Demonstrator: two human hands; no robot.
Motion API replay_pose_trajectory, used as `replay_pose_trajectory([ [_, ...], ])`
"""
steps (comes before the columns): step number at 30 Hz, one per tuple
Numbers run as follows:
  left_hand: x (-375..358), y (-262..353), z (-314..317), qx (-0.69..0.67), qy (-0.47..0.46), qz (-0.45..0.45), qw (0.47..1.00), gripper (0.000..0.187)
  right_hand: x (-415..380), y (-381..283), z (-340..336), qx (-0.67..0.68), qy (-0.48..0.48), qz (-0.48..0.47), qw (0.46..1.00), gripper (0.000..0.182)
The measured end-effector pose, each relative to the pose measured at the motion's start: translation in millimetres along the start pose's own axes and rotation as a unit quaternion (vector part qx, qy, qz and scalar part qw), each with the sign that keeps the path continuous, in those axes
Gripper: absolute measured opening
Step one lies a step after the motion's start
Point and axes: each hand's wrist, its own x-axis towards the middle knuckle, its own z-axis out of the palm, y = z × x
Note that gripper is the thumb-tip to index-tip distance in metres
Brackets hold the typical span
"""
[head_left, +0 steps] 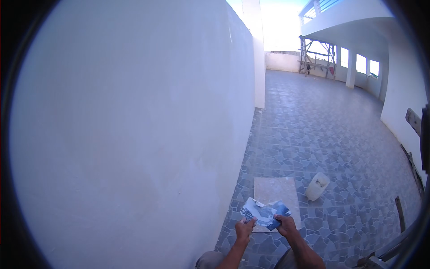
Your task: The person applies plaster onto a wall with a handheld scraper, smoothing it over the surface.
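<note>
My left hand (244, 229) is closed on the near left edge of a flat, pale blue plate (256, 212) thickly smeared with white paste that looks like putty. Closed as well, my right hand (285, 224) grips a darker blue flat scraper (280, 210), its thumb on top. The two pieces meet or overlap between my hands, and the exact edge between them is hard to make out. Under them on the floor lies a pale square board (275, 186), partly hidden by what I hold.
A tall white wall (134, 125) rises close on my left. A whitish plastic jug (317, 186) is on the patterned tile floor (322, 148), right of the board. Wooden pieces (400, 214) lie along the right side. Far back stands wooden scaffolding (317, 56).
</note>
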Motion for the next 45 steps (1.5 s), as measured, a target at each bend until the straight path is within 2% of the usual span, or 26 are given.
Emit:
replay_pose_trajectory([
  [4,20,-28,-7,0.003,-0.013,-0.023,1.0,0.032,-6,-3,8,-0.005,0.02,-0.011,1.0,0.034],
  [9,3,0,-4,0.082,-0.062,-0.015,0.995,0.048,-10,-10,14,0.003,0.051,-0.03,0.998,0.035],
  [15,27,-26,-29,0.024,-0.177,-0.099,0.979,0.051,-5,-27,4,0.052,0.08,-0.098,0.991,0.03],
  [16,31,-36,-34,0.104,-0.187,-0.105,0.971,0.05,-4,-31,0,0.06,0.088,-0.101,0.989,0.029],
  [18,31,-52,-39,0.26,-0.203,-0.118,0.937,0.048,-3,-35,0,0.079,0.083,-0.11,0.987,0.027],
  [19,27,-66,-37,0.354,-0.246,-0.152,0.889,0.045,-4,-36,1,0.084,0.081,-0.108,0.987,0.028],
  [20,20,-89,-27,0.442,-0.287,-0.185,0.83,0.042,-9,-38,7,0.09,0.08,-0.105,0.987,0.028],
  [22,1,-146,-12,0.593,-0.361,-0.248,0.676,0.037,-10,-35,10,0.089,0.078,-0.099,0.988,0.03],
  [24,-8,-253,-38,0.595,-0.454,-0.269,0.606,0.032,-15,-37,17,0.098,0.072,-0.092,0.988,0.03],
  [25,-24,-280,-45,0.588,-0.484,-0.292,0.578,0.032,-18,-41,20,0.097,0.072,-0.093,0.988,0.031],
  [27,-45,-285,-50,0.595,-0.502,-0.33,0.534,0.032,-22,-44,22,0.099,0.07,-0.096,0.988,0.033],
  [32,-63,-289,-36,0.594,-0.522,-0.356,0.497,0.031,-34,-55,32,0.092,0.1,-0.078,0.988,0.037],
  [39,-82,-311,-48,0.576,-0.558,-0.381,0.46,0.029,-32,-53,38,0.108,0.079,-0.101,0.986,0.044],
  [45,-99,-315,-54,0.558,-0.578,-0.404,0.438,0.027,-37,-63,47,0.084,0.095,-0.062,0.99,0.047],
])
